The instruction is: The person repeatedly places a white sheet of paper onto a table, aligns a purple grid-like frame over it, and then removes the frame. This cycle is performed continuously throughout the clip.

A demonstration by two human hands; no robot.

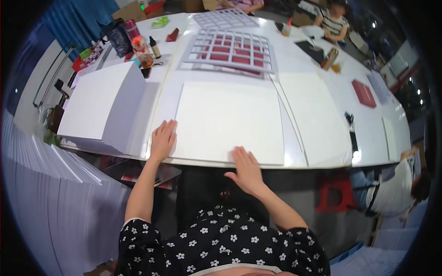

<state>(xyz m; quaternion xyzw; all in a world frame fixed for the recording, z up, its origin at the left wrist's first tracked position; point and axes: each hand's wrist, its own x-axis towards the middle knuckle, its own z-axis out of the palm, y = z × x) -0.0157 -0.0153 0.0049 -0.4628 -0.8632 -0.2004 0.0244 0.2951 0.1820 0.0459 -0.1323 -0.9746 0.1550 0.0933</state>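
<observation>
A large white board (230, 119) lies flat on the white table in front of me. My left hand (163, 140) rests at its left edge, fingers stretched out and side by side. At the near edge my right hand (247, 169) lays its extended fingers on the board, thumb apart. Neither hand grips anything. Beyond the board sits a white grid frame (230, 48) with many rectangular openings, and dark red pieces (237, 60) show through it. To the right of the board runs a thin white strip (289, 110) beside another white sheet (313, 124).
A tall stack of white boards (99, 101) stands left on the table; more stacked sheets (55, 198) rise beside me. Bottles (155, 47) and a dark bag (117, 39) sit at the back left. A red box (363, 93) lies right. Other people sit around the table, one near a red stool (334, 193).
</observation>
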